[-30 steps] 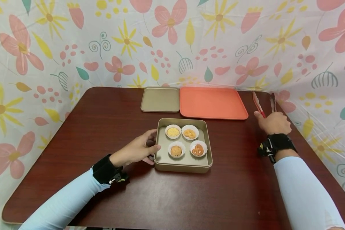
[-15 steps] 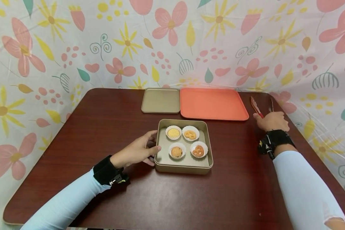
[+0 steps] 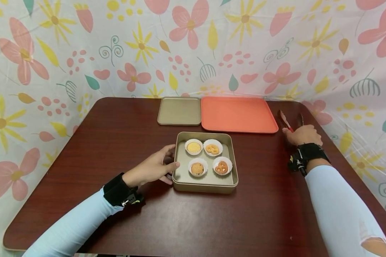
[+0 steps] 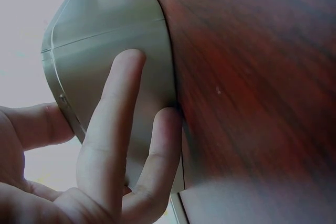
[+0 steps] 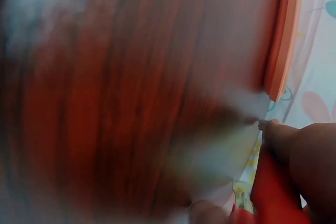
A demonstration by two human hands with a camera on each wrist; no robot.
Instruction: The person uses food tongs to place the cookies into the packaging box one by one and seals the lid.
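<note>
A square gold tin stands in the middle of the table. In it sit several white paper cups with a yellow round cookie, a pale pretzel cookie, a speckled round cookie and a brown pretzel. My left hand holds the tin's left side, thumb on the rim and fingers along the outer wall. At the far right my right hand grips red-handled tongs. Their two arms point away from me, spread apart. The red handle shows blurred in the right wrist view.
Behind the tin lies a flat gold tray or lid, beside a larger orange tray. The right hand is just right of the orange tray's near corner. A floral sheet hangs behind the dark wooden table.
My right hand has drawn the tongs slightly toward me and to the left. The left hand and the tin have stayed in place.
</note>
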